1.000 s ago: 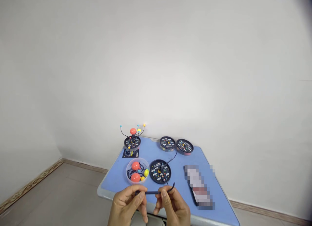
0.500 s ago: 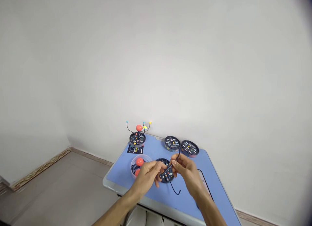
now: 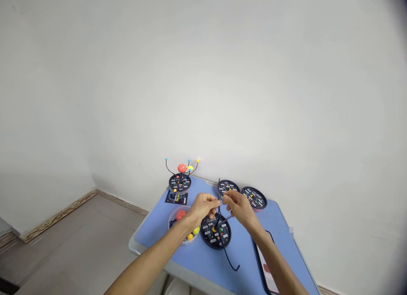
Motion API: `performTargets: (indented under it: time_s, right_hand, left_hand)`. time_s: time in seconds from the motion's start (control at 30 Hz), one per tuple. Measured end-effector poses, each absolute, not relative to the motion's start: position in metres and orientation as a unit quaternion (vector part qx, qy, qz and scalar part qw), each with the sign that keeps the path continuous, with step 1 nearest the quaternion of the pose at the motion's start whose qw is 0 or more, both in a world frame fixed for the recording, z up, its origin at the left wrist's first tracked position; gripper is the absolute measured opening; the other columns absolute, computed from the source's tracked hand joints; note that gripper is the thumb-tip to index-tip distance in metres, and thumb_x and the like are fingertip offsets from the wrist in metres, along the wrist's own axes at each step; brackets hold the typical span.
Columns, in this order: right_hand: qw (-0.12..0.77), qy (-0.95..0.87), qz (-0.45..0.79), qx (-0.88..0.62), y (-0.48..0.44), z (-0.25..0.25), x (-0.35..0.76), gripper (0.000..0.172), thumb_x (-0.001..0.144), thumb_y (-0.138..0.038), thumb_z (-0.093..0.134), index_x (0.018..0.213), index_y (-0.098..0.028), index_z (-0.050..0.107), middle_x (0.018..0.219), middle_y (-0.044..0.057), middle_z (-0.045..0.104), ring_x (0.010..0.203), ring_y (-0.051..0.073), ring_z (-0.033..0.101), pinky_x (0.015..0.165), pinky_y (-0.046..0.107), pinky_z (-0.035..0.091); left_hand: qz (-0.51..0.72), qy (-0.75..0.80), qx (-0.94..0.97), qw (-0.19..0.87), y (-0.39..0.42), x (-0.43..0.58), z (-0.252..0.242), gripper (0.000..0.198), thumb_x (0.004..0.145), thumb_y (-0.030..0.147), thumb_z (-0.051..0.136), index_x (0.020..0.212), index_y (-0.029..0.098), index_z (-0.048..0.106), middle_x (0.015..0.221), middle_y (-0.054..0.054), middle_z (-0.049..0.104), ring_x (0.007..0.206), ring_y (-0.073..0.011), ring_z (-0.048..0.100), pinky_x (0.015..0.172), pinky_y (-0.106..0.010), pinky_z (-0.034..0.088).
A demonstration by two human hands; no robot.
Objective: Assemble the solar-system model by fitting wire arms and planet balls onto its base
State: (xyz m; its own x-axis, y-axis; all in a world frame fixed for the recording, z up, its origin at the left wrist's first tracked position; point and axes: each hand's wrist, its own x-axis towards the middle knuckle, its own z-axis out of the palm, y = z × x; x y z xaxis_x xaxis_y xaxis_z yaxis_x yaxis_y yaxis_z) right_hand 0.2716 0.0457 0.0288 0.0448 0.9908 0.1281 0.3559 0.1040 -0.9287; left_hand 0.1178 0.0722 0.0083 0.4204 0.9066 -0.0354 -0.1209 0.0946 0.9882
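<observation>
Over a round black base (image 3: pixel 208 241) printed with small planets, thin curved black rods join on an upright stem. My left hand (image 3: pixel 203 208) pinches one black rod (image 3: pixel 219 191) that points up and away from me. Just right of it, my right hand (image 3: pixel 240 208) has thumb and fingers drawn together close to the same rod; what lies between its fingertips is hidden. Another curved black rod (image 3: pixel 228 257) reaches toward me past the base's near edge. Left of the base, partly behind my left forearm, a clear round tub (image 3: pixel 171 230) holds a red ball (image 3: pixel 181 215) and yellow balls.
A built planet model (image 3: pixel 179 182) with a red ball stands at the back left on a dark printed card (image 3: pixel 171 197). Two round black discs (image 3: pixel 227 187) (image 3: pixel 254 197) lie at the back. A phone (image 3: pixel 266 265) rests by my right forearm on the blue table (image 3: pixel 190 261).
My hands have moved up and away from me, bringing the rods from a slanted hold to above the base. The view has shifted slightly, showing more of the base, tub and phone.
</observation>
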Motion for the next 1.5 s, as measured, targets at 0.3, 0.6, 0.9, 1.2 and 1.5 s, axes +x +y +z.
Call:
performTargets:
  time_s: [0.3, 0.6, 0.9, 1.2, 1.5]
  right_hand:
    - [0.402, -0.630, 0.257, -0.613, 0.021, -0.012, 0.273, 0.027, 0.073, -0.038, 0.044, 0.081, -0.020, 0.063, 0.068, 0.004, 0.068, 0.065, 0.022, 0.062, 0.066, 0.034, 0.045]
    - [0.384, -0.658, 0.219, -0.609, 0.016, -0.026, 0.261, 0.020, 0.077, -0.029, 0.047, 0.081, -0.020, 0.064, 0.067, 0.002, 0.066, 0.060, 0.019, 0.060, 0.059, 0.028, 0.044]
    - [0.325, -0.685, 0.157, -0.633, 0.017, -0.030, 0.258, 0.020, 0.081, -0.013, 0.048, 0.080, -0.019, 0.068, 0.076, 0.004, 0.067, 0.067, 0.019, 0.061, 0.063, 0.026, 0.040]
    - [0.240, -0.690, 0.131, -0.670, 0.020, -0.032, 0.255, 0.019, 0.076, -0.006, 0.052, 0.066, -0.019, 0.062, 0.071, 0.001, 0.064, 0.063, 0.015, 0.055, 0.058, 0.024, 0.030]
    - [0.205, -0.700, 0.134, -0.671, 0.025, -0.044, 0.255, 0.020, 0.074, -0.003, 0.050, 0.068, -0.019, 0.062, 0.072, 0.003, 0.067, 0.065, 0.016, 0.058, 0.058, 0.023, 0.032]
  left_hand:
    - [0.411, 0.417, 0.481, 0.653, 0.087, 0.132, -0.020, 0.027, 0.069, 0.029, 0.074, 0.053, 0.015, 0.057, 0.043, 0.005, 0.052, 0.034, -0.0049, 0.042, 0.037, -0.019, 0.029]
    - [0.405, 0.448, 0.459, 0.652, 0.082, 0.135, -0.031, 0.027, 0.072, 0.024, 0.074, 0.053, 0.015, 0.057, 0.041, 0.005, 0.051, 0.034, -0.0061, 0.043, 0.037, -0.020, 0.031]
    - [0.331, 0.508, 0.471, 0.641, 0.087, 0.133, -0.046, 0.020, 0.092, 0.026, 0.064, 0.078, 0.012, 0.062, 0.064, 0.004, 0.060, 0.048, -0.0067, 0.053, 0.045, -0.019, 0.044]
    - [0.225, 0.565, 0.497, 0.619, 0.092, 0.139, -0.057, 0.025, 0.095, 0.031, 0.060, 0.114, 0.014, 0.062, 0.106, -0.006, 0.066, 0.084, -0.0171, 0.067, 0.071, -0.034, 0.058]
    - [0.202, 0.575, 0.525, 0.594, 0.088, 0.136, -0.053, 0.014, 0.094, 0.024, 0.062, 0.089, 0.011, 0.063, 0.057, 0.005, 0.061, 0.038, -0.0072, 0.052, 0.041, -0.020, 0.044]
